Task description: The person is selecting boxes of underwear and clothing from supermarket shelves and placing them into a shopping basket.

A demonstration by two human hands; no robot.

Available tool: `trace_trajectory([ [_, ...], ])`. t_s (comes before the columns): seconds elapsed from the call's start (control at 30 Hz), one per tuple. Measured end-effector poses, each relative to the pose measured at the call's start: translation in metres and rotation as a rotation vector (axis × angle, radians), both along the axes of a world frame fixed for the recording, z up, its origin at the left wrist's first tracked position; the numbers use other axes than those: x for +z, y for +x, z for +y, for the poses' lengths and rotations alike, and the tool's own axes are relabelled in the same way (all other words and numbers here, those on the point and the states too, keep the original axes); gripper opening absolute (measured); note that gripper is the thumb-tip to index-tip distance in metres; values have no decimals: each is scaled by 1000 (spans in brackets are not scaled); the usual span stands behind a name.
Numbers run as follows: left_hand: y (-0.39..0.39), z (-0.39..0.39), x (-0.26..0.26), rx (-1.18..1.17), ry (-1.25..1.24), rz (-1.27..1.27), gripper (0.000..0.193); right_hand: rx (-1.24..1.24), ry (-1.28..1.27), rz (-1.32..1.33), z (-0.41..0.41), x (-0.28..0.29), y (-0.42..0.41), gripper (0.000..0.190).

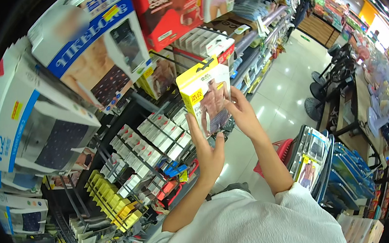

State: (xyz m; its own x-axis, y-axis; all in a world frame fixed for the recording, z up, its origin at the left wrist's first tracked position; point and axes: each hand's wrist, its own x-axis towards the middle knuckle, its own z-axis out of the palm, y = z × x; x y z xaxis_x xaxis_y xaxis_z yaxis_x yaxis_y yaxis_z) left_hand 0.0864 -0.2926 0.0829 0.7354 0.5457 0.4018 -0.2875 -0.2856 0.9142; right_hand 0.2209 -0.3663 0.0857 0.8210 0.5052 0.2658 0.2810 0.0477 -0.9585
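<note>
A yellow and white underwear box (210,102) with a hang tab is held up before me, between both hands. My left hand (206,147) grips its lower left edge, the thumb near the bottom. On the right edge, the fingers of my right hand (241,111) close around it, with the thumb on the front. The box's tab is close to a dark display hook (206,63); whether it hangs on the hook I cannot tell. Larger underwear boxes, one blue and white (97,60) and one red (169,14), hang beyond it at the upper left.
Wire hooks with white boxes (162,135) and yellow boxes (108,198) fill the rack at left. A red shopping basket (283,153) stands at right beside a stack of packaged goods (312,159). Fans (388,101) line the far side of the tiled aisle (279,84).
</note>
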Motion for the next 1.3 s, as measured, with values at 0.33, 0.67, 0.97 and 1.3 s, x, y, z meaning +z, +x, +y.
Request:
trace_trajectory([
  [0.33, -2, -25, -5, -74, 72, 146, 80, -178, -141, -84, -51, -12, 2, 41],
  [0.67, 20, -42, -11, -368, -422, 240, 80, -321, -353, -177, -129, -7, -18, 34],
  [0.97, 57, -110, -41, -546, -638, 444, 70, -375, -100, 291, -222, -58, -4, 34],
  [1.3, 103, -251, -119, -806, -669, 895, 63, -606, 116, 638, -396, -160, -31, 43],
])
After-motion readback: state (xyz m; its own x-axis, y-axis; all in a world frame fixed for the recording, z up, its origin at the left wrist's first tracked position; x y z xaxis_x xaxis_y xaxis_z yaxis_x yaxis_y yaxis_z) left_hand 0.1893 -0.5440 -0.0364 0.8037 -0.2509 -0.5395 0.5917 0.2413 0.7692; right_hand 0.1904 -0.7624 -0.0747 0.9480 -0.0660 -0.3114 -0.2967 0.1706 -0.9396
